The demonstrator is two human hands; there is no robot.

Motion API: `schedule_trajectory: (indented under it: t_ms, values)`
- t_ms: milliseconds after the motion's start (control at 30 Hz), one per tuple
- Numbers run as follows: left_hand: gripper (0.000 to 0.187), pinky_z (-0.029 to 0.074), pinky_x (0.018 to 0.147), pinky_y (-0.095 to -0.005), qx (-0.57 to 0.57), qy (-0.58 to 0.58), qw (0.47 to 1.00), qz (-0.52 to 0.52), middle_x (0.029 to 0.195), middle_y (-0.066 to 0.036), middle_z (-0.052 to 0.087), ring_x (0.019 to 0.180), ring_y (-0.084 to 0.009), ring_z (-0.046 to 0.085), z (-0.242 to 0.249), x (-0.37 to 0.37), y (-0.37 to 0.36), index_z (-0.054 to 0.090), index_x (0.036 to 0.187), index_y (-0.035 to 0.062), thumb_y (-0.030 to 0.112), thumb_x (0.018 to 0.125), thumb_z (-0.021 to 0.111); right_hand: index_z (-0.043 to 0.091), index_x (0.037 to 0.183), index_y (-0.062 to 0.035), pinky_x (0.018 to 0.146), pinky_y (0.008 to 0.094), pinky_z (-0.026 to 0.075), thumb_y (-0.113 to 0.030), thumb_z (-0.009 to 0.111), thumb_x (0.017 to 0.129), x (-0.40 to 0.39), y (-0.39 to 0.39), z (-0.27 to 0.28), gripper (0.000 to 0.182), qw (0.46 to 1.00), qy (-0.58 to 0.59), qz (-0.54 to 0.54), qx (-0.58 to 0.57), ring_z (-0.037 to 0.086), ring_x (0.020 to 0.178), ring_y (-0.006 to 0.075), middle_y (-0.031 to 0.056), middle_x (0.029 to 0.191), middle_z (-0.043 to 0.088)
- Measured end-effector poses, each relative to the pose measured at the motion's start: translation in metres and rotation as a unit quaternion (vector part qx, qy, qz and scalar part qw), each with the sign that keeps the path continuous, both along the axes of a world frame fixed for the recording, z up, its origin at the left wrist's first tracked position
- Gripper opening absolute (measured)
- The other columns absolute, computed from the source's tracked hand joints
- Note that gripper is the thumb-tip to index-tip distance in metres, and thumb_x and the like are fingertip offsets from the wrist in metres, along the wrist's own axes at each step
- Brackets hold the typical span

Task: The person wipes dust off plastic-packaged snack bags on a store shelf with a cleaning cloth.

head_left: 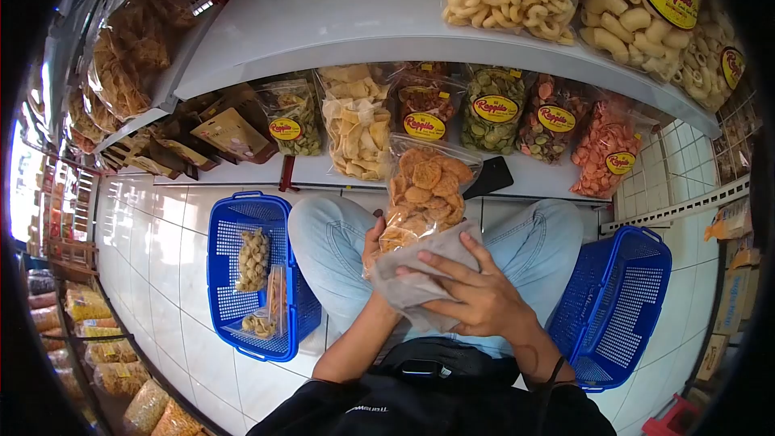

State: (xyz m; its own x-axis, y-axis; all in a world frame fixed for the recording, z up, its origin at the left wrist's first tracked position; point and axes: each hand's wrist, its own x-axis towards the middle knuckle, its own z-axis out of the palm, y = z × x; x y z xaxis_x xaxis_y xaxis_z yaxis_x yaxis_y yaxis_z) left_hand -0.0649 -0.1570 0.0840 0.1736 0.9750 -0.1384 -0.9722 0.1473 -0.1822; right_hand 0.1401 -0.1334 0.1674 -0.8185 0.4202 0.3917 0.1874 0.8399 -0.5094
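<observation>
Left hand [374,237] curled round side of cracker bag [428,186], steadying it above lap [333,246] — right hand [484,299], fingers spread, held grey cloth [392,292] against bag's lower front, apparently for wiping.

Left hand [374,236] grips clear cracker bag [425,187]; right hand [487,295] spread on gray cloth [393,289] against it.

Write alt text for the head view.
A seated person's left hand holds a clear bag of orange crackers; the right hand, fingers spread, presses a grey cloth against it. Blue baskets flank the legs; bagged snacks line the shelves ahead.
</observation>
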Motion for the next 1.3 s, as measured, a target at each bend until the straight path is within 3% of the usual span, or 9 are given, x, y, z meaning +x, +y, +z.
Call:
schedule_trajectory:
  t_ms: [267, 400, 600, 667, 767, 833, 1033, 1133, 1300]
  values:
    - [0.07, 0.043, 0.12, -0.0558, 0.072, 0.014, 0.997, -0.038, 0.153, -0.019, 0.056, 0.142, -0.0368, 0.055, -0.005, 0.012, -0.011, 0.042, 0.16, 0.0072, 0.038, 0.099, 0.057, 0.075, 0.136, -0.0198, 0.128, 0.0641, 0.023, -0.028, 0.075, 0.075, 0.014, 0.045, 0.008, 0.061, 0.987, 0.029, -0.152, 0.043, 0.05, 0.149, 0.0299, 0.0176, 0.135, 0.07]
    - [0.09, 0.041, 0.122, -0.0522, 0.057, 0.245, 0.965, -0.073, 0.161, -0.021, 0.044, 0.145, -0.0371, 0.052, 0.03, 0.013, -0.007, 0.02, 0.168, 0.0072, 0.028, 0.093, 0.065, 0.071, 0.143, -0.0157, 0.129, 0.0599, 0.024, -0.037, 0.067, 0.085, 0.022, 0.063, 0.009, 0.061, 0.978, 0.05, -0.197, 0.046, 0.052, 0.146, 0.0339, 0.0188, 0.137, 0.069]
    - [0.096, 0.046, 0.118, -0.048, 0.06, 0.432, 0.895, -0.093, 0.159, -0.018, 0.046, 0.145, -0.0332, 0.052, 0.013, 0.013, -0.01, 0.019, 0.167, 0.0074, 0.033, 0.095, 0.078, 0.071, 0.139, -0.0076, 0.128, 0.0579, 0.022, -0.035, 0.06, 0.101, 0.023, 0.054, -0.001, 0.048, 0.983, 0.124, -0.126, -0.057, 0.056, 0.143, 0.0362, 0.0216, 0.141, 0.067]
    - [0.084, 0.051, 0.114, -0.0486, 0.023, 0.488, 0.867, -0.093, 0.155, -0.017, 0.05, 0.143, -0.0328, 0.054, 0.017, 0.018, -0.013, 0.025, 0.164, 0.0071, 0.029, 0.1, 0.074, 0.071, 0.136, -0.0023, 0.125, 0.0536, 0.029, -0.032, 0.058, 0.104, 0.035, 0.04, -0.018, 0.045, 0.946, 0.212, -0.126, -0.211, 0.06, 0.137, 0.0351, 0.0215, 0.14, 0.067]
    - [0.078, 0.053, 0.111, -0.0515, -0.03, 0.336, 0.931, -0.139, 0.151, -0.021, 0.053, 0.14, -0.0359, 0.056, 0.012, 0.016, -0.007, 0.028, 0.163, 0.0058, 0.032, 0.102, 0.07, 0.068, 0.133, 0.0058, 0.118, 0.0453, 0.039, -0.036, 0.051, 0.11, 0.036, 0.023, -0.046, 0.051, 0.834, 0.379, -0.23, -0.33, 0.061, 0.133, 0.0307, 0.0227, 0.136, 0.068]
    - [0.075, 0.054, 0.11, -0.0558, 0.038, 0.233, 0.962, -0.136, 0.15, -0.025, 0.053, 0.136, -0.0418, 0.059, 0.029, 0.02, -0.002, 0.029, 0.163, 0.0043, 0.034, 0.103, 0.065, 0.065, 0.133, 0.0084, 0.115, 0.0423, 0.042, -0.04, 0.048, 0.112, 0.03, 0.025, -0.039, 0.056, 0.817, 0.4, -0.277, -0.308, 0.061, 0.132, 0.0295, 0.023, 0.136, 0.068]
    - [0.07, 0.052, 0.112, -0.0535, 0.003, 0.236, 0.966, -0.103, 0.149, -0.023, 0.057, 0.135, -0.0374, 0.061, 0.016, 0.013, -0.008, 0.033, 0.162, 0.0039, 0.03, 0.104, 0.062, 0.068, 0.136, 0.0025, 0.123, 0.0512, 0.033, -0.033, 0.049, 0.11, 0.016, 0.039, -0.007, 0.047, 0.953, 0.186, -0.177, -0.161, 0.058, 0.139, 0.0401, 0.0174, 0.141, 0.068]
    - [0.066, 0.053, 0.112, -0.0516, -0.001, 0.244, 0.966, -0.085, 0.149, -0.021, 0.058, 0.134, -0.0345, 0.062, 0.019, 0.008, -0.007, 0.036, 0.16, 0.0028, 0.029, 0.105, 0.062, 0.07, 0.137, -0.0021, 0.129, 0.0574, 0.02, -0.032, 0.05, 0.11, 0.013, 0.034, -0.009, 0.045, 0.956, 0.191, -0.129, -0.181, 0.052, 0.145, 0.0432, 0.0156, 0.141, 0.069]
    - [0.065, 0.056, 0.108, -0.052, -0.008, 0.271, 0.961, -0.044, 0.146, -0.023, 0.059, 0.129, -0.0361, 0.065, 0.026, 0.001, -0.004, 0.039, 0.157, 0.0015, 0.031, 0.105, 0.063, 0.075, 0.134, -0.011, 0.128, 0.0631, 0.017, -0.023, 0.063, 0.098, 0.027, 0.023, -0.006, 0.04, 0.959, 0.154, -0.079, -0.224, 0.053, 0.146, 0.0395, 0.0163, 0.137, 0.071]
